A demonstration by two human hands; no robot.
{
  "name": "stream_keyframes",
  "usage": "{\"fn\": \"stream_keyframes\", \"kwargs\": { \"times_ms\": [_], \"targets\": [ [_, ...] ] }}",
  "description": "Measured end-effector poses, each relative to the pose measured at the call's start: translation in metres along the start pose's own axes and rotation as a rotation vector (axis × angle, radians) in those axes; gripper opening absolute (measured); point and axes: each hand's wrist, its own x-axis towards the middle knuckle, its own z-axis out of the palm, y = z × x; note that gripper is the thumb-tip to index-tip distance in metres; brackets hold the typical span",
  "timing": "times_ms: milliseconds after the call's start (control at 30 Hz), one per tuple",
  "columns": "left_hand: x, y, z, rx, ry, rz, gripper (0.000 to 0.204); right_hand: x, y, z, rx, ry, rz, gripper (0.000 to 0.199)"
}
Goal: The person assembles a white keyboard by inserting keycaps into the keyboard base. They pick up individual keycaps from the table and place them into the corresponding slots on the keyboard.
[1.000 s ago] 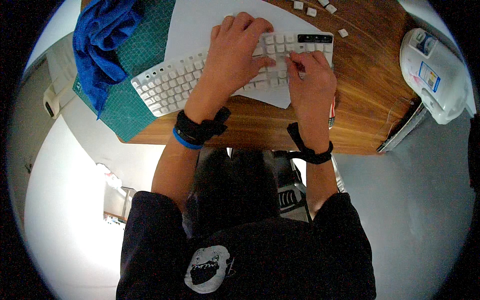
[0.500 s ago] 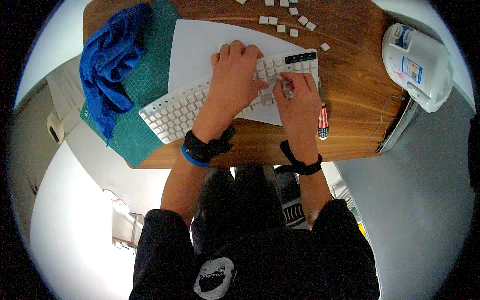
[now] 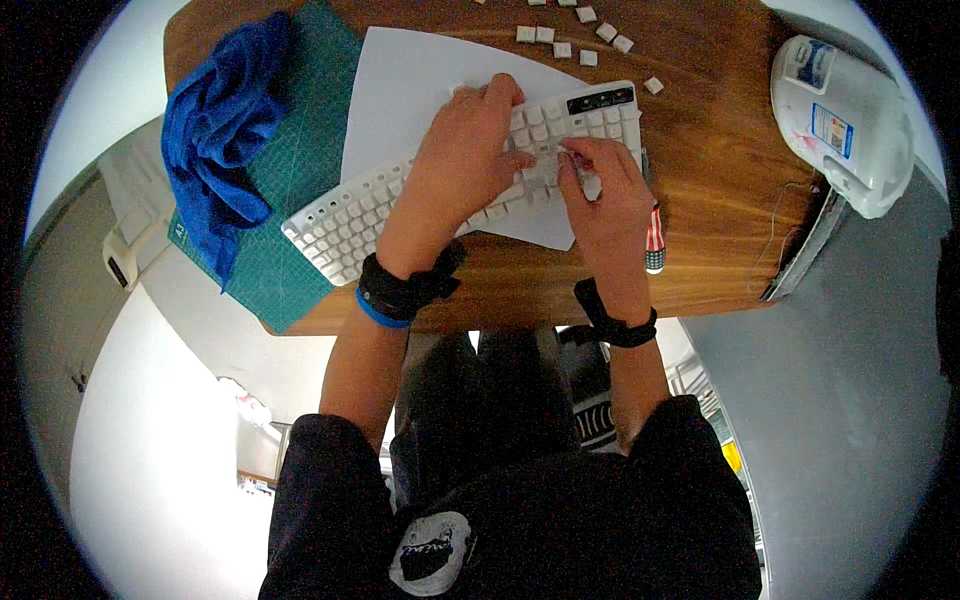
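A white keyboard [image 3: 350, 228] lies slanted across a sheet of white paper, its right end farther from me. Some key places toward its right part are bare of caps. My left hand [image 3: 460, 160] rests over the keyboard's middle, with fingers bent at the far edge and the thumb stretched to the right over the keys. Above the right part, my right hand [image 3: 608, 195] pinches thumb and forefinger around a small white piece that looks like a keycap [image 3: 563, 149]. The fingertips partly cover it.
Loose white keycaps [image 3: 562, 50] are scattered on the wooden table [image 3: 710, 200] beyond the keyboard. At left a blue cloth [image 3: 215, 135] covers part of a green cutting mat [image 3: 305, 190]. A red-striped object [image 3: 655, 240] lies right of my hand; a white rounded container [image 3: 840, 125] stands farther right.
My right fingertips have shifted slightly up over the keys, keeping their pinch. The left hand's fingers have drawn in a little at the far edge. The whole view has shifted slightly.
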Motion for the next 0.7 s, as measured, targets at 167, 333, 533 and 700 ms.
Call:
{"fn": "stream_keyframes", "kwargs": {
  "times_ms": [167,333,533,700],
  "targets": [
    [-0.001,-0.002,0.001,0.021,0.018,0.042,0.062,0.0,-0.006,0.001,0.413,-0.049,0.264,0.022],
    [0.0,-0.007,0.006,0.005,0.038,0.052,0.059,0.006,-0.015,-0.013,1.218,-0.115,0.725,0.026],
    [-0.001,-0.003,0.004,0.011,0.051,0.044,0.058,0.004,-0.006,-0.016,1.3,-0.162,0.701,0.028],
    [-0.004,-0.006,0.006,0.019,0.07,0.056,0.058,0.003,0.005,-0.003,0.85,-0.133,0.526,0.029]
  ]
}}
